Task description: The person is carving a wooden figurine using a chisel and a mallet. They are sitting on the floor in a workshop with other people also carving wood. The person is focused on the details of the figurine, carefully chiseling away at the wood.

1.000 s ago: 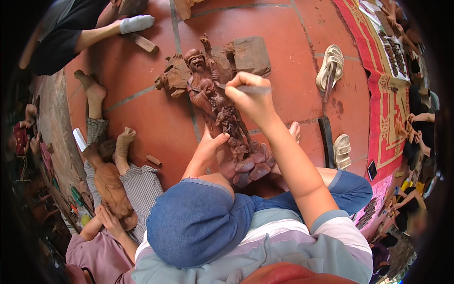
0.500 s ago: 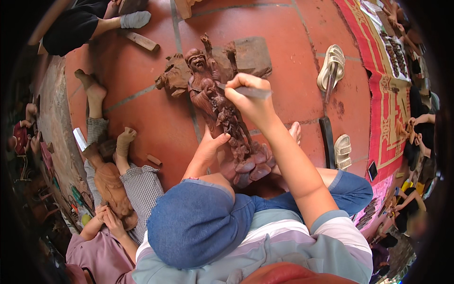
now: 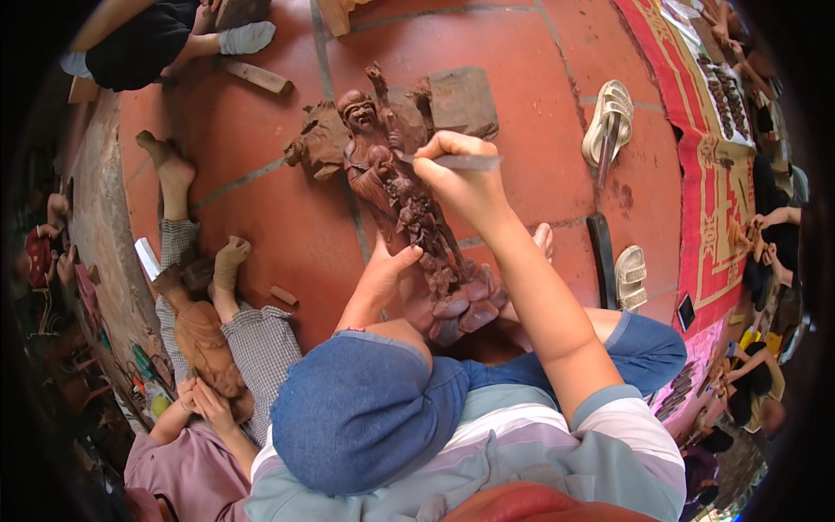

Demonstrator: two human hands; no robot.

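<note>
A dark reddish-brown carved wooden statue (image 3: 374,187) of a bearded figure leans back, its head end on a rough wood block (image 3: 465,100), its rocky base near my legs. My left hand (image 3: 385,270) is closed round the statue's lower side, thumb on the front and the other fingers hidden behind it. In my right hand (image 3: 461,178) is a slim grey carving tool (image 3: 470,163), gripped like a pen. Its tip meets the statue's chest, beside the round object carved there. Whether the tip is a blade or a point is too small to tell.
Beige sandals (image 3: 611,122) and a long dark tool (image 3: 600,261) lie right on the tiled floor. Beyond them runs a red patterned mat (image 3: 696,217) with a phone (image 3: 686,313). At left a person holds a brown carving (image 3: 204,344). A wood stick (image 3: 259,76) lies far left.
The grey tool has tilted in my right hand and shows a narrower side. Its tip stays at the statue's chest. My left hand and the statue look nearly unchanged.
</note>
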